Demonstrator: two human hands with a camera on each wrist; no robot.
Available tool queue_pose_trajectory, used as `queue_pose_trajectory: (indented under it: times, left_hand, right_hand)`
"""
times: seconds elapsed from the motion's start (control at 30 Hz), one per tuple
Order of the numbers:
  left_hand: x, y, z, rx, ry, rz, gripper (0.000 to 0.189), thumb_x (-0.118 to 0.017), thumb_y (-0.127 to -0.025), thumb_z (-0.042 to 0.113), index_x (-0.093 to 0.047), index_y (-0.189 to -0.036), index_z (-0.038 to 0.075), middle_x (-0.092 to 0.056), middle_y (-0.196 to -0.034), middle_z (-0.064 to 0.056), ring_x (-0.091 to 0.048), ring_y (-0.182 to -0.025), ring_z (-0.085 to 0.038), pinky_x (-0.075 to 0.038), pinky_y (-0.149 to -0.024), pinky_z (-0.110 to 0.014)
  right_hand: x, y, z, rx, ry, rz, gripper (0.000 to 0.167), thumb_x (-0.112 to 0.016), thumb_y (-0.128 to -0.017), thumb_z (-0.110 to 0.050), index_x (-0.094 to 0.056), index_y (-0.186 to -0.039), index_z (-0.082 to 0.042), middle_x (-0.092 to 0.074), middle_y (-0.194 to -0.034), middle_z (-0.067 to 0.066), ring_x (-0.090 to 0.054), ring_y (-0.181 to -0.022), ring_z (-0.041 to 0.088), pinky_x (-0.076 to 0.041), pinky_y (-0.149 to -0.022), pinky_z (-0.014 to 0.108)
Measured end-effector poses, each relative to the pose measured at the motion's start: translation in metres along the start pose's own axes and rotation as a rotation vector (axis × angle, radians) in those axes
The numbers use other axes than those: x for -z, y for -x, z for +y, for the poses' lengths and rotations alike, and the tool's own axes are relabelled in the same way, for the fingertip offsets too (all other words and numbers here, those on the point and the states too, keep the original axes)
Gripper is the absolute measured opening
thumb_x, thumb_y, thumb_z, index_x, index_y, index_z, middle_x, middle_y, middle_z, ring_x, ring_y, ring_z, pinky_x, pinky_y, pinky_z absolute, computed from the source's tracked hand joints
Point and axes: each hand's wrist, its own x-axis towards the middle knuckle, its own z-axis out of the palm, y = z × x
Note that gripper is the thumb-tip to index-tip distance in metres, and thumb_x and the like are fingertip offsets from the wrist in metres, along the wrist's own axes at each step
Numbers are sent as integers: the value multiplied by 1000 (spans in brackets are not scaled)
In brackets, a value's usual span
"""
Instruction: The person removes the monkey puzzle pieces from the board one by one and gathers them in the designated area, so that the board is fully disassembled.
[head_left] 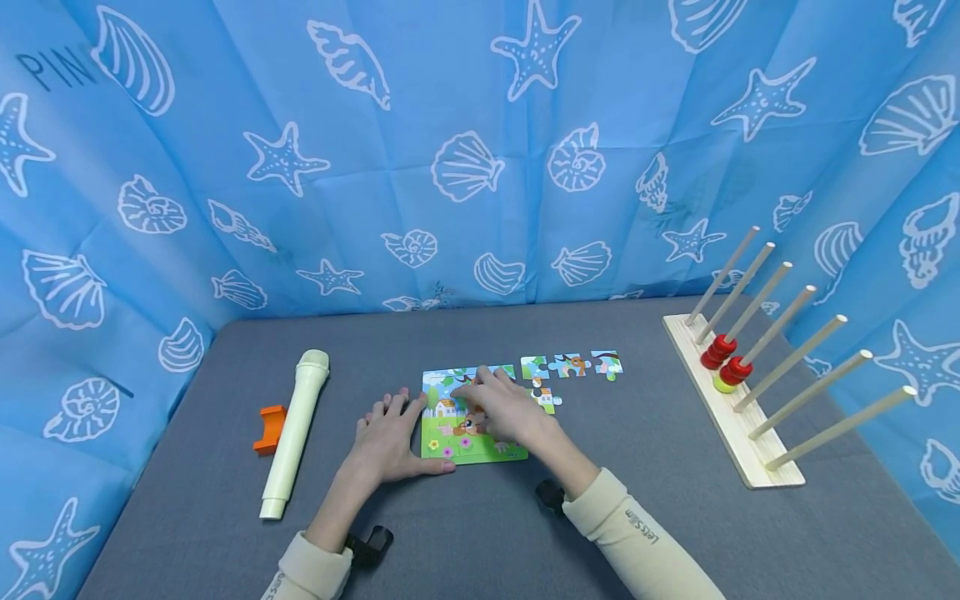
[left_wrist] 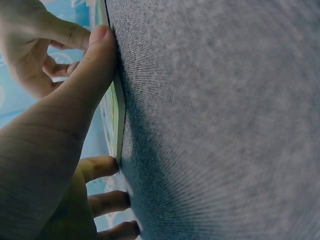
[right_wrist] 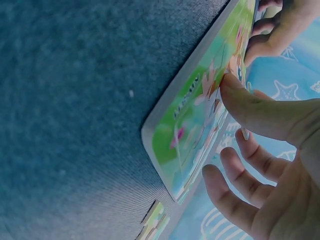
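Observation:
A jigsaw puzzle board with a house, flowers and a brown cartoon animal lies on the grey table. My left hand is spread at its left side, the thumb on the near edge and the fingers by the left edge. Above the board is my right hand, its thumb pressing down toward the picture in the right wrist view. Between that thumb and the fingers shows the thin edge of a puzzle piece; most of it is hidden behind the hand.
Loose puzzle pieces lie right of the board, another piece closer in. On the left are a pale green toy microphone and an orange curved block. A wooden peg rack with red and yellow rings stands right.

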Motion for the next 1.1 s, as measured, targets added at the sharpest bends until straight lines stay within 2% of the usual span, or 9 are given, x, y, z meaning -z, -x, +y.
queue_pose_trajectory:
  times: [0.17, 0.4, 0.83, 0.97, 1.1]
  left_hand:
    - [1, 0, 0, -2, 0, 0, 114, -77, -70, 76, -40, -158, 14, -34, -163, -25, -33, -147, -53, -36, -107, -75]
    - [2, 1, 1, 7, 2, -9, 114, -77, -70, 76, -39, -158, 15, -34, -163, -25, -33, -148, -53, -36, -107, -75]
    - [3, 2, 2, 7, 11, -12, 114, -78, -71, 76, -39, -158, 14, -34, -163, -25, -32, -148, -53, -36, -107, -75]
    - [3, 2, 1, 6, 14, -13, 113, -78, -71, 75, -39, -158, 14, -34, -164, -25, -32, -148, -53, -36, -108, -74]
    - [3, 2, 1, 11, 10, -15, 113, -78, -71, 75, -39, -158, 14, -34, -163, -25, -32, -148, -54, -35, -108, -74]
  right_hand:
    - [-1, 0, 0, -1, 33, 12, 50, -75, -90, -1, -68, -136, -23, -55, -107, 4, -45, -92, 18, -44, -73, 34]
    - [-1, 0, 0, -18, 60, 9, 48, -76, -92, -8, -68, -136, -24, -58, -114, 7, -49, -97, 22, -49, -78, 41]
    - [2, 4, 5, 34, 133, 88, 50, -79, -89, -10, -68, -136, -23, -59, -104, 4, -48, -87, 18, -47, -72, 35]
    - [8, 7, 8, 39, 131, 83, 52, -81, -88, -17, -67, -137, -23, -58, -100, 3, -44, -83, 17, -42, -69, 32]
    - [14, 12, 13, 55, 140, 73, 54, -81, -88, -22, -65, -139, -23, -59, -103, 4, -45, -83, 17, -43, -69, 32]
